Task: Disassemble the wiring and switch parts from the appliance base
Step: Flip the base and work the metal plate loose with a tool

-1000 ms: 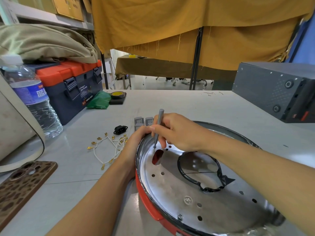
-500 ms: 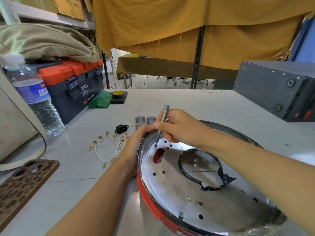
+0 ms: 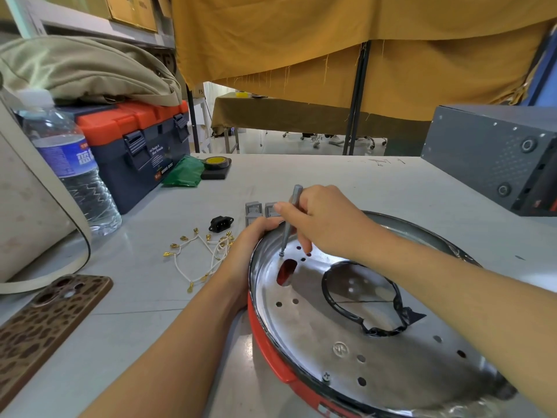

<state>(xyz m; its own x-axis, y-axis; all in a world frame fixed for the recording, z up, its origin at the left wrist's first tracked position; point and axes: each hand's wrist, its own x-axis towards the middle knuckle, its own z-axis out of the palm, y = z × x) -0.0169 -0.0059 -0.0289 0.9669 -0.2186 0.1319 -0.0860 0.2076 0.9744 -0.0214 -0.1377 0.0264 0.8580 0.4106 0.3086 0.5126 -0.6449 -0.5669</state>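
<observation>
Steadiness matters most at this step: the right hand pinches a slim grey screwdriver between its fingers, tip seated on a small screw near the upper-left edge of the metal plate of the appliance base, which fills the lower right of the frame on the tabletop. The left hand wraps the base's left rim, fingers curled over it — good bracing. Keeping the shaft square to the screw and pressing down while turning should stop the tip slipping out. White wires, a black socket and grey switches already lie left of the base — apart from it.
</observation>
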